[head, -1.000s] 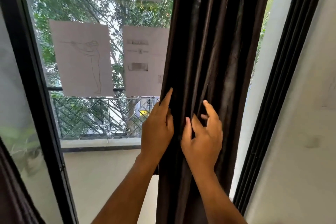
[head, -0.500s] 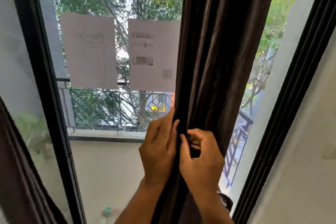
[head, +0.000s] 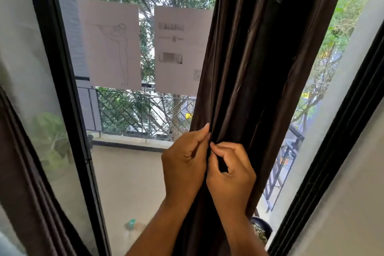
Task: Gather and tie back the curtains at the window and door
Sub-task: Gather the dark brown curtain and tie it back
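Note:
A dark brown curtain (head: 257, 64) hangs bunched into a narrow column of folds in front of the glass door. My left hand (head: 185, 164) grips the curtain's left edge at about waist height, fingers curled round the folds. My right hand (head: 230, 172) sits right beside it, thumb and fingers pinching a fold of the same curtain. The two hands touch each other. A second brown curtain (head: 25, 183) hangs at the lower left edge of the view, untouched.
A black door frame (head: 68, 97) stands at the left and a black sliding track (head: 340, 131) at the right beside a white wall (head: 357, 203). Two paper sheets (head: 112, 43) are stuck on the glass. A balcony railing (head: 145, 114) lies outside.
Both hands have closed from flat, straight fingers into a grip on the curtain's folds and drawn together. The bunch is tighter, showing more glass on its right, and the view has tilted downward.

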